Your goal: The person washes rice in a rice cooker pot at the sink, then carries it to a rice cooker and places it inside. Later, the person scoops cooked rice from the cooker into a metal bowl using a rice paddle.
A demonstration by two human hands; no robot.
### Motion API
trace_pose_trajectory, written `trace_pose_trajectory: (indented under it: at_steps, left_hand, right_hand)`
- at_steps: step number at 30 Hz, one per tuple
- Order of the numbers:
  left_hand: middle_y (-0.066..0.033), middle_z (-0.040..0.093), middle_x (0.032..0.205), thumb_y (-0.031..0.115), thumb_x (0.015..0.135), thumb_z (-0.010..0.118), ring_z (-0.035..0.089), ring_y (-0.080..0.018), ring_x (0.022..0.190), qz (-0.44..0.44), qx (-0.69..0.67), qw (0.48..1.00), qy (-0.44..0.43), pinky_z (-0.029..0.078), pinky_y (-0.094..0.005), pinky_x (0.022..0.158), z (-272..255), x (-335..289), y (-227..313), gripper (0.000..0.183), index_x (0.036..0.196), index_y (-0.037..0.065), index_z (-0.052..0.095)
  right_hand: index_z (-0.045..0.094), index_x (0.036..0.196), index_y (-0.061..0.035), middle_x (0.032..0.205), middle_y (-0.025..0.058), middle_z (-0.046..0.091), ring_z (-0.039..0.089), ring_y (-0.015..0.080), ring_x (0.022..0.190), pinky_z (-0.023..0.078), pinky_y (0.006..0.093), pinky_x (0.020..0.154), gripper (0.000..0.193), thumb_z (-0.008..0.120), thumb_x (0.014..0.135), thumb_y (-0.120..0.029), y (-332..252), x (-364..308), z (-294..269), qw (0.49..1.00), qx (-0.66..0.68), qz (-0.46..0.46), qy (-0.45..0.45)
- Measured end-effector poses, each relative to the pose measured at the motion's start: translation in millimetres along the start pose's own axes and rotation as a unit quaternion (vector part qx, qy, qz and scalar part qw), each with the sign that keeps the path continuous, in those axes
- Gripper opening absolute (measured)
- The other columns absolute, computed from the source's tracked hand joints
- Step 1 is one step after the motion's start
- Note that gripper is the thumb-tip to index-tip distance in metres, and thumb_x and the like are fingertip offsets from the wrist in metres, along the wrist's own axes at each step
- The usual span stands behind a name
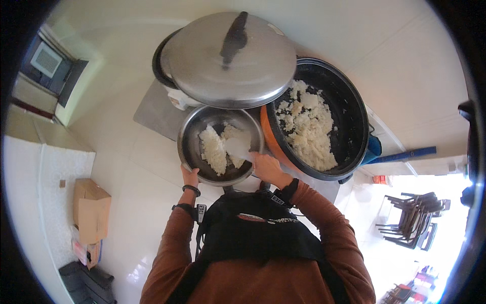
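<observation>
A round steel bowl (186,144) is in front of me with clumps of white cooked rice (213,152) in it. My left hand (190,177) grips the bowl's near-left rim. My right hand (268,168) is closed around the handle of a pale rice paddle (237,147), whose blade lies in the bowl against the rice. Just right of the bowl is a large orange pot (271,133) with a black inside, holding a heap of rice (310,129) along its left side.
Behind the bowl, a big steel lid (202,61) with a black handle rests on another cooker (177,99), overlapping the orange pot's rim. A grey surface (154,114) lies beneath. Cardboard boxes (94,212) stand far left; stacked chairs (412,218) are at right.
</observation>
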State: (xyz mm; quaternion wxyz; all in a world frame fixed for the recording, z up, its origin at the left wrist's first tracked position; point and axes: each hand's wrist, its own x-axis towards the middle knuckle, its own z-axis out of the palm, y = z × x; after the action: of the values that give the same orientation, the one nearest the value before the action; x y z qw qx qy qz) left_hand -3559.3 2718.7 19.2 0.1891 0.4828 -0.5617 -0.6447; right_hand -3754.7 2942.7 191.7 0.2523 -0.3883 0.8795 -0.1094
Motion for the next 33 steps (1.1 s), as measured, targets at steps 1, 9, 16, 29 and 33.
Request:
trace_pose_trajectory:
  at_steps: [1,9,16,29,33]
  left_hand:
    - [-0.0164,0.051,0.120,0.001,0.074,0.060,0.055,-0.0311,0.106,-0.009,-0.031,0.999,-0.015,0.048,-0.0396,0.087,0,0,1,0.066,0.134,0.006,0.032]
    - [-0.0199,0.047,0.119,-0.001,0.074,0.055,0.055,-0.0316,0.104,-0.032,0.016,0.996,-0.079,0.056,-0.0457,0.075,-5,-13,8,0.064,0.131,0.005,0.025]
    - [-0.0220,0.046,0.115,-0.002,0.068,0.052,0.054,-0.0315,0.102,-0.059,0.103,0.992,-0.039,0.053,-0.0394,0.078,-19,20,-43,0.062,0.124,-0.002,0.026]
    - [-0.0232,0.045,0.122,0.001,0.071,0.061,0.059,-0.0355,0.094,-0.156,-0.010,0.985,-0.074,0.058,-0.0448,0.068,-11,-19,-10,0.078,0.135,0.010,0.017]
    - [-0.0188,0.047,0.121,0.009,0.079,0.064,0.062,-0.0331,0.092,-0.128,-0.026,0.983,-0.133,0.060,-0.0436,0.055,-12,-25,12,0.067,0.129,0.015,0.020]
  right_hand:
    - [0.055,0.111,-0.0016,0.084,0.0186,0.065,0.064,0.0358,0.078,0.050,0.0458,0.064,0.032,0.052,0.079,-0.009,3,-3,1,0.997,0.074,0.001,0.005]
    - [0.060,0.109,-0.0065,0.091,0.0196,0.065,0.062,0.0377,0.086,0.049,0.0448,0.074,0.030,0.057,0.082,-0.018,39,-24,-8,0.980,0.197,0.004,0.016]
    - [0.058,0.092,-0.0035,0.081,0.0225,0.061,0.060,0.0415,0.079,0.048,0.0477,0.069,0.014,0.051,0.085,-0.013,60,-27,1,0.981,0.168,-0.052,0.084]
    - [0.055,0.087,-0.0045,0.077,0.0228,0.058,0.057,0.0440,0.075,0.045,0.0485,0.065,0.008,0.051,0.082,-0.009,66,-40,-5,0.974,0.180,-0.071,0.118]
    - [0.056,0.096,-0.0011,0.069,0.0109,0.058,0.060,0.0238,0.063,0.049,0.0392,0.059,0.013,0.056,0.088,-0.011,51,-32,0,0.968,0.231,-0.015,0.100]
